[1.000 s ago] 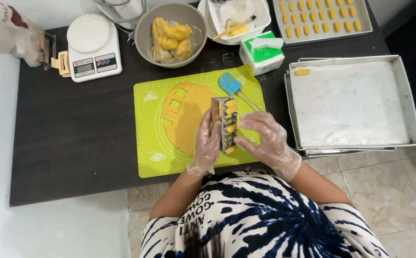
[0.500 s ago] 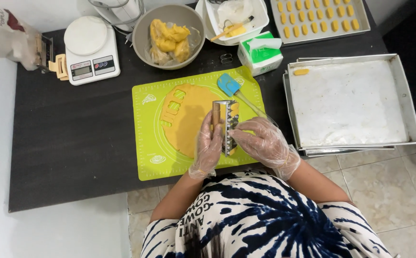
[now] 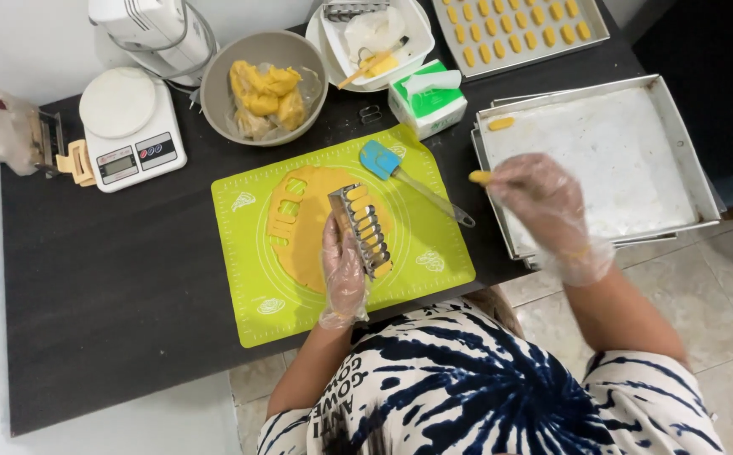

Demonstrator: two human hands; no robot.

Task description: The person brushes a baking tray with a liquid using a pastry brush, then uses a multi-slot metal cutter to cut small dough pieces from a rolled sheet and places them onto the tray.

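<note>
While my left hand [image 3: 343,268] gripped the metal cutter [image 3: 361,229], my right hand [image 3: 542,195] pinched the soft dough piece [image 3: 480,177] lightly by its end, sparing its shape.

Gloved hands apart, right [image 3: 543,206] outstretched

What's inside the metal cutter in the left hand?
The metal cutter held by the left hand has yellow dough pieces in several slots; the slots nearest the palm are covered.

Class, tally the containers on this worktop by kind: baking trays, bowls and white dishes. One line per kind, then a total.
Baking trays: 2, the near tray and the far tray of dough pieces
Bowls: 1, the grey bowl
White dishes: 1, the square dish
Total: 4
</note>
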